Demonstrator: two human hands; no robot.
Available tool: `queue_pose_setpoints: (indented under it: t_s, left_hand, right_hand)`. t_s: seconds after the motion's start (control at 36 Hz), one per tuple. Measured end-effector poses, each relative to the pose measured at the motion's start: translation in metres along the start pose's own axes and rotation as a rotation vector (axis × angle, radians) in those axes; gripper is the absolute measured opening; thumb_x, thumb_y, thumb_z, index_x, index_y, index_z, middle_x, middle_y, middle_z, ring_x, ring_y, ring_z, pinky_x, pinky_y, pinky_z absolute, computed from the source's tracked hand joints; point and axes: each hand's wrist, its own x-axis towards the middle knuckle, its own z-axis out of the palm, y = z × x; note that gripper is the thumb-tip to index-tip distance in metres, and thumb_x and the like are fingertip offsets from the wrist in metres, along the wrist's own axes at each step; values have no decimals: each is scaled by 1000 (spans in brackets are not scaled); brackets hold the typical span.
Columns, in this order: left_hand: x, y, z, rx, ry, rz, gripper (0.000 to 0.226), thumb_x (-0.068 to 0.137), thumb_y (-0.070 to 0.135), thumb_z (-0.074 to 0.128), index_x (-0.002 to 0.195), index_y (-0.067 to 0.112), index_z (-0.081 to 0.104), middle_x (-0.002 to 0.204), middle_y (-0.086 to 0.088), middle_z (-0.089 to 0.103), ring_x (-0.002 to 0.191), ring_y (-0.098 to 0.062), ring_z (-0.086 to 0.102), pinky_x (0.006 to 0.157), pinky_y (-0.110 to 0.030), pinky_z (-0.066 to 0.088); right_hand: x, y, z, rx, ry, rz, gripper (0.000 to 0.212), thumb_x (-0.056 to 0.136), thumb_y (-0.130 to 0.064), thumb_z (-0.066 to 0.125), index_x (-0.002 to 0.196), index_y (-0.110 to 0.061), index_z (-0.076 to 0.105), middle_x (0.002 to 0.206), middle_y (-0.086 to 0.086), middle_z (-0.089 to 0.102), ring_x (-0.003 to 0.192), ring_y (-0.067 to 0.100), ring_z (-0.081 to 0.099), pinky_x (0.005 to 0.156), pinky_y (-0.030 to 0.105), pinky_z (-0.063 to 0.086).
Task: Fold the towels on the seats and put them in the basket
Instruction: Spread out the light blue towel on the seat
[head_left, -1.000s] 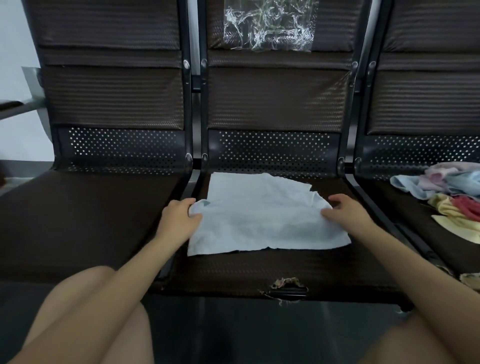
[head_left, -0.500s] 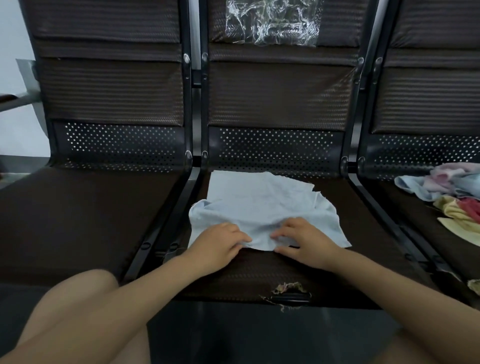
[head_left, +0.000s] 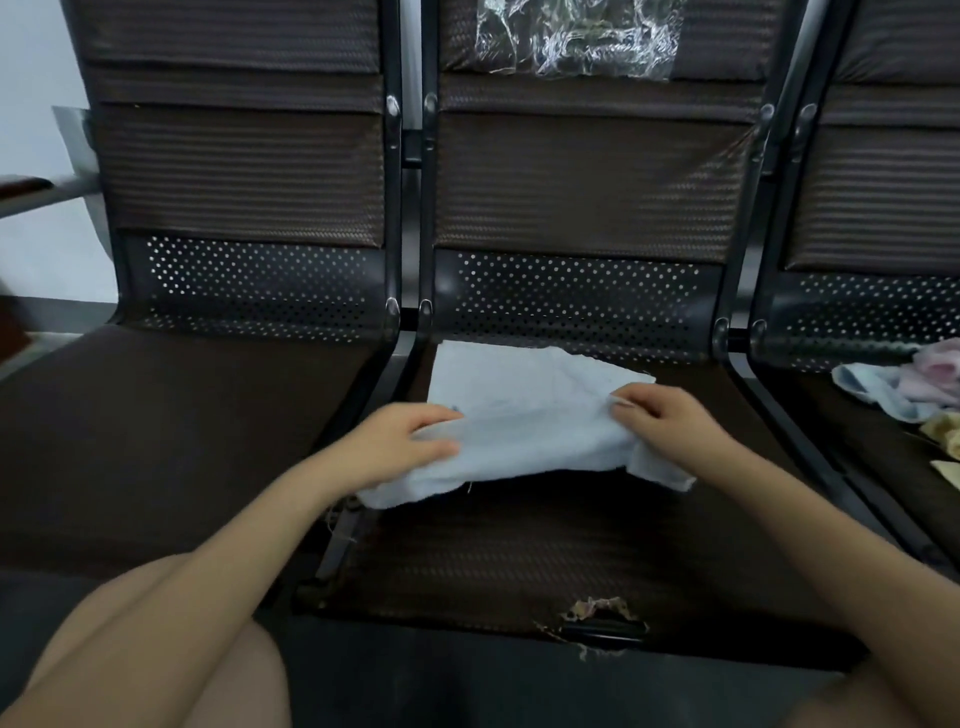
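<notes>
Pale blue towel (head_left: 524, 415) lies on the middle seat (head_left: 519, 551), between my hands. My left hand (head_left: 400, 441) pinches its left end and my right hand (head_left: 660, 421) pinches its right end. The fold hides the layer underneath. Far right of my right hand, more towels (head_left: 904, 384) are cut off by the frame edge.

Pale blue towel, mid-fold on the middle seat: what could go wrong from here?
1. The pale blue towel is held only at its near edge by the left hand and right hand; its loose corners droop, so the fold may land skewed.
2. The far edge is already uneven; the halves may not line up.
3. The torn seat edge sits near the towel's frayed threads and could snag them if it is dragged forward.
</notes>
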Motion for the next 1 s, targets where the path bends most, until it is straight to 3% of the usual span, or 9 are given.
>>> queue_pose_setpoints:
  t_s: [0.08, 0.22, 0.31, 0.42, 0.56, 0.64, 0.75, 0.86, 1.0]
  left_hand:
    - [1, -2, -11, -176, 90, -35, 24, 93, 10, 60, 115, 15, 67, 94, 2, 69, 71, 4, 61, 62, -7, 45]
    - [13, -11, -5, -262, 263, -185, 22, 98, 12, 53, 114, 16, 67, 71, -3, 62, 44, 0, 49, 46, -13, 42]
    - [15, -14, 8, -314, 276, -234, 25, 98, 10, 52, 118, 12, 67, 86, -2, 68, 57, -4, 57, 52, -14, 47]
    - [15, -26, 19, -216, 252, -239, 31, 97, 10, 50, 124, 20, 63, 116, 1, 65, 106, -17, 62, 85, -27, 49]
    - [9, -30, 30, -22, 324, -177, 60, 96, 11, 51, 146, 38, 32, 94, 3, 60, 79, -12, 56, 68, -24, 42]
    - [6, -32, 35, 55, 265, -86, 51, 96, 14, 54, 139, 40, 43, 119, 10, 54, 102, -4, 54, 87, -19, 40]
    - [5, -31, 34, 110, 239, -86, 31, 95, 11, 57, 122, 26, 64, 94, 3, 55, 79, -3, 53, 69, -4, 37]
    - [10, -25, 13, 110, 224, -126, 29, 96, 9, 55, 121, 18, 66, 104, 3, 57, 101, -13, 57, 78, -4, 37]
    - [28, -17, -16, -55, 280, -203, 34, 96, 9, 53, 129, 14, 60, 132, -5, 56, 124, -20, 50, 96, -26, 39]
  right_hand:
    - [-2, 19, -17, -3, 43, 86, 15, 95, -14, 56, 93, -10, 70, 89, 3, 69, 87, 16, 60, 78, 29, 44]
    - [-4, 53, -29, -12, 101, 283, 20, 95, -13, 54, 95, 1, 68, 87, 9, 64, 80, 14, 52, 63, 25, 38]
    - [-2, 64, -32, 42, 138, 366, 18, 94, -15, 55, 95, -5, 70, 93, 9, 66, 83, 15, 53, 68, 30, 40]
    - [0, 64, -29, 104, 151, 396, 15, 94, -15, 54, 97, -15, 69, 93, 0, 64, 92, 16, 55, 76, 30, 39]
    - [-2, 59, -27, 73, 96, 340, 30, 92, -7, 50, 113, -21, 66, 101, -7, 58, 88, 10, 52, 64, 17, 37]
    - [-3, 59, -30, 62, 54, 373, 35, 91, -8, 52, 121, -22, 63, 105, -6, 55, 89, 11, 51, 67, 22, 38]
    - [-9, 60, -30, 52, -6, 407, 34, 90, -10, 55, 121, -21, 63, 100, -1, 55, 81, 10, 51, 63, 21, 37]
    - [-9, 49, -32, 146, 63, 399, 30, 91, -10, 54, 116, -21, 66, 113, -4, 53, 107, 14, 49, 83, 25, 40]
    - [14, 34, -41, 374, 174, 412, 20, 90, -13, 55, 101, -24, 69, 112, 6, 64, 106, 25, 59, 94, 45, 51]
